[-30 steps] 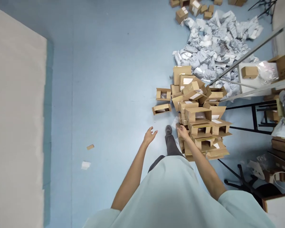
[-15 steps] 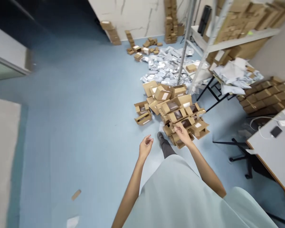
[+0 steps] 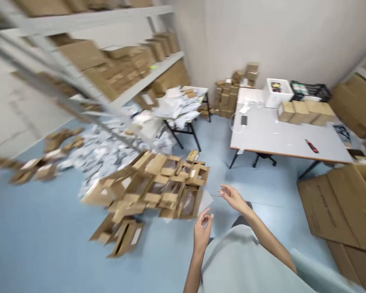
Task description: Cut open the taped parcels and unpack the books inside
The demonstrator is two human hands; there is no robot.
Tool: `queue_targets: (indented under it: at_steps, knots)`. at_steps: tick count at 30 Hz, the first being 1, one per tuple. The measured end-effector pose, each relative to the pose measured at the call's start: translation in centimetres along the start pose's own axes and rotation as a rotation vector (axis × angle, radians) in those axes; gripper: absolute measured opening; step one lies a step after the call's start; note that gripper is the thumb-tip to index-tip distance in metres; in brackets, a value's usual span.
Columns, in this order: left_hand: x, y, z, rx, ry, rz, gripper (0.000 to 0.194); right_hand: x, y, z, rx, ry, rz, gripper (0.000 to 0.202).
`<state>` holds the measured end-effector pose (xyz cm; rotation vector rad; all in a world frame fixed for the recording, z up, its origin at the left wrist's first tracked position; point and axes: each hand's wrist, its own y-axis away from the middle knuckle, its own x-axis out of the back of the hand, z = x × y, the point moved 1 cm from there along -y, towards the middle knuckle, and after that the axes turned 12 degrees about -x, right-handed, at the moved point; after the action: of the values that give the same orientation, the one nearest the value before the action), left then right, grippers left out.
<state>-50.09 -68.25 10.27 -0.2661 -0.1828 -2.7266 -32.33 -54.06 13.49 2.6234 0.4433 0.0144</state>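
My left hand [image 3: 203,230] hangs in front of my body, its fingers loosely curled and apart, holding nothing. To its upper right is my right hand [image 3: 232,198], also bare, with bent fingers spread a little. Nearest to both is a pile of opened cardboard boxes [image 3: 170,188] on the floor, just left of my hands. Several of these boxes have raised flaps and show clear wrapping inside. A white sheet [image 3: 205,201] lies at the pile's right edge. Neither hand visibly touches a box.
White plastic mailers [image 3: 102,150] cover the floor behind the pile, beside a metal shelf [image 3: 146,79]. A small table [image 3: 183,108] carries papers. To the right stand a desk [image 3: 262,134] with a phone, bins and boxes, and a large carton [image 3: 332,207].
My view has swung to the right, bringing the desk and large carton into sight. The right hand, earlier in front of the box pile, is now to the right of it.
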Motion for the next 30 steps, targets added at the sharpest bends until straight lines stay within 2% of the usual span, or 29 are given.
queue_targets:
  at_steps: [4, 9, 11, 14, 16, 19, 23, 30]
  knots:
    - [-12.9, -4.7, 4.4, -0.078, -0.032, -0.254, 0.08, 12.2, 1.9, -1.4, 0.077, -0.039, 0.159, 0.051]
    - [-29.3, -10.3, 10.1, -0.154, -0.003, -0.494, 0.074, 28.0, 5.0, -2.0, 0.041, -0.107, 0.381, 0.055]
    - [-35.0, -11.5, 12.1, -0.176, 0.017, -0.567, 0.07, 33.1, 5.8, -2.4, 0.028, -0.16, 0.471, 0.059]
    - [-42.3, -12.6, 14.4, -0.2, 0.054, -0.663, 0.064, 39.2, 6.2, -3.0, 0.032, -0.244, 0.604, 0.063]
    - [-46.2, -13.3, 15.3, -0.214, 0.077, -0.72, 0.059, 42.4, 5.8, -3.3, 0.035, -0.299, 0.671, 0.064]
    - [-51.0, -15.3, 16.0, -0.244, 0.094, -0.782, 0.052, 46.5, 4.6, -3.5, 0.02, -0.349, 0.731, 0.065]
    - [-56.4, -20.0, 16.7, -0.268, 0.106, -0.808, 0.051, 52.2, 2.1, -4.8, 0.014, -0.347, 0.784, 0.067]
    - [-65.6, -30.0, 19.7, -0.255, 0.115, -0.84, 0.05, 63.2, -3.0, -11.6, 0.05, -0.277, 0.883, 0.066]
